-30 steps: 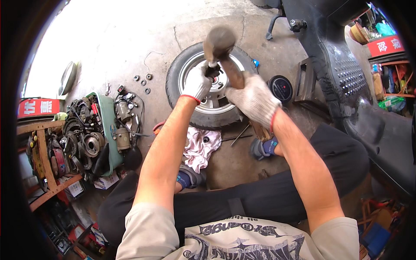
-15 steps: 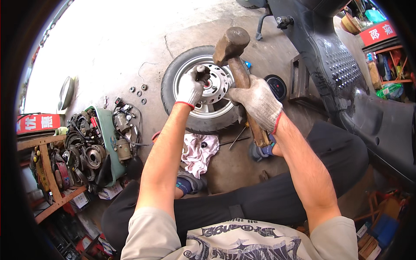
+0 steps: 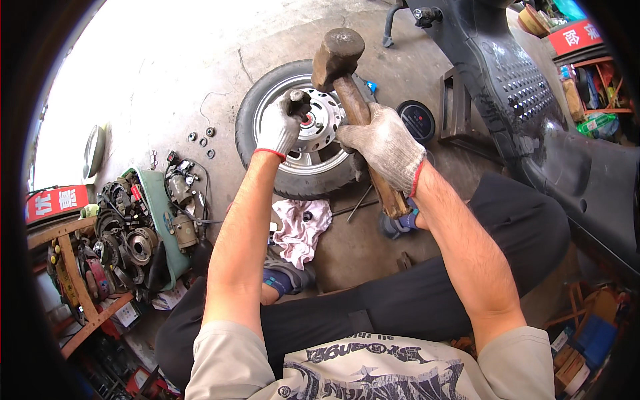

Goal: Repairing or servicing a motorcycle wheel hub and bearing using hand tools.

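A wheel with a black tyre [image 3: 248, 110] and a silver rim lies flat on the floor in front of me. My left hand [image 3: 279, 128], in a white knit glove, is closed over the hub round a short metal rod [image 3: 295, 96], seen almost end-on. Dark, grimy glove fingers hide most of the rod, and I cannot tell whether it touches the hub. A sledgehammer [image 3: 339, 57] is raised above the wheel's right side, its wooden handle slanting down toward me. My gloved right hand [image 3: 389, 148] is wrapped round the middle of that handle.
Small rings and bearings [image 3: 211, 132] lie left of the wheel. A pink rag [image 3: 303, 233] sits between my feet. A green bin [image 3: 157, 207] of greasy parts stands left. A black scooter body [image 3: 513, 100] rises at the right, near a round black lid [image 3: 415, 121].
The whole view has shifted slightly, so everything sits a little further left and higher. Both hands keep their grips and stay nearly unmoved relative to the wheel.
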A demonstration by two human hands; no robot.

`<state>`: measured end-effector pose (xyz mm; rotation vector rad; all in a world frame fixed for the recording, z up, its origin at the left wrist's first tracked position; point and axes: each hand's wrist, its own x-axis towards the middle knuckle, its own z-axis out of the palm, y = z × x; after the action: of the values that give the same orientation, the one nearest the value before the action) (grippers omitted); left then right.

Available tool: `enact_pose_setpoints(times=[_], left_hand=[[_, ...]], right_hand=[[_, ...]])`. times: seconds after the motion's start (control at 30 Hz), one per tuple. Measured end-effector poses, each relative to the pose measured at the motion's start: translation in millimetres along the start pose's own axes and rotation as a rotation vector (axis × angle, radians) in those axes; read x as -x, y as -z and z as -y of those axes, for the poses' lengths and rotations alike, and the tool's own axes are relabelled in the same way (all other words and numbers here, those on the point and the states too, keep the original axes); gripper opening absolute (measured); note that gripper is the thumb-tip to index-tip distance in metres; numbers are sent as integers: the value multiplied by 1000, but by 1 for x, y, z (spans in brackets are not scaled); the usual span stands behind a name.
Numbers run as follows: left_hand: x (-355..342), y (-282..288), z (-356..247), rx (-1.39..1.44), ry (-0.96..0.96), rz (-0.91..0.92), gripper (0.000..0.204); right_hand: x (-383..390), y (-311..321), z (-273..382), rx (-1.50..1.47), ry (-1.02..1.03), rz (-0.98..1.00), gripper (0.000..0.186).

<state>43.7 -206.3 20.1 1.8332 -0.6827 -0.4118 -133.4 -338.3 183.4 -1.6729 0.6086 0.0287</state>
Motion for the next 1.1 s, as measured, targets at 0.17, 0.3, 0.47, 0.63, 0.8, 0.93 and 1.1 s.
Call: enact_pose_setpoints(times=[0.17,0.3,0.47,0.63,0.8,0.93,1.1], left_hand=[[3,0,-5,3,8,7,20],[2,-1,-1,-112,-13,-6,33],[6,7,-14,-125,-27,-32,44],[11,-4,-40,-155,64,26,42],[9,4,1,-103,14,-13,44],[10,0,-7,-145,5,-15,44],[4,-6,-10,-60,10,-46,26]], right_hand=[[6,0,6,-46,-43,26,29],[3,2,15,220,427,31,32],[19,-4,75,225,229,-110,31],[-15,-5,8,183,46,59,31],[0,-5,32,82,-78,57,31],[1,0,16,-11,53,-51,31],[6,1,14,-82,-17,-24,29]])
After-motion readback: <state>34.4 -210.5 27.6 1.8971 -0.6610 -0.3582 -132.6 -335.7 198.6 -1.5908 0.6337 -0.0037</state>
